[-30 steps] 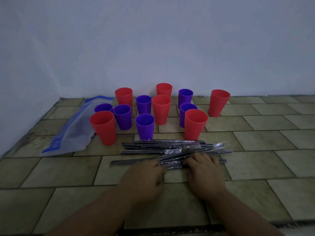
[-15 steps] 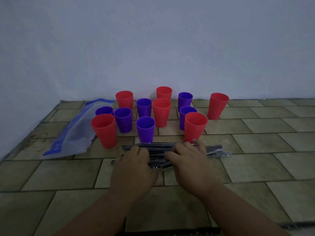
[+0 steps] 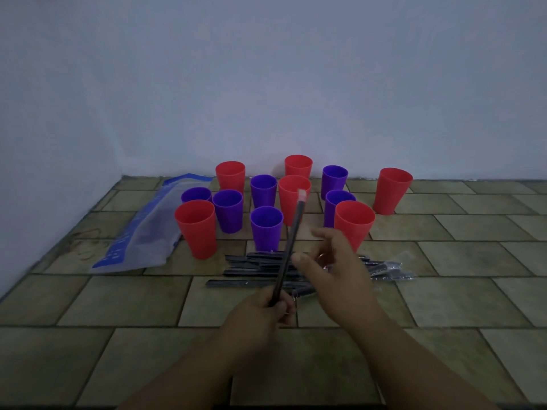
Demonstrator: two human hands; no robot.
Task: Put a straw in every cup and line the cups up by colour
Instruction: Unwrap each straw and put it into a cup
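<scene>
Several red cups and several purple cups stand mixed in a cluster on the tiled floor, among them a red cup (image 3: pixel 196 227) at front left, a purple cup (image 3: pixel 266 227) in front and a red cup (image 3: pixel 353 224) at front right. One red cup (image 3: pixel 391 194) stands apart on the right. No straw shows in any cup. A pile of dark wrapped straws (image 3: pixel 251 270) lies in front of the cups. My left hand (image 3: pixel 260 318) grips one dark wrapped straw (image 3: pixel 291 238) by its lower end, its tip slanting up toward the cups. My right hand (image 3: pixel 334 273) hovers over the pile with relaxed fingers.
A clear plastic bag with blue print (image 3: pixel 145 232) lies on the floor left of the cups. A pale wall runs behind the cups and along the left side. Bare tiles stretch to the right and in front of the pile.
Both hands were resting flat on the straw pile. My left hand has since lifted one wrapped straw out of it, and my right hand has risen off the pile.
</scene>
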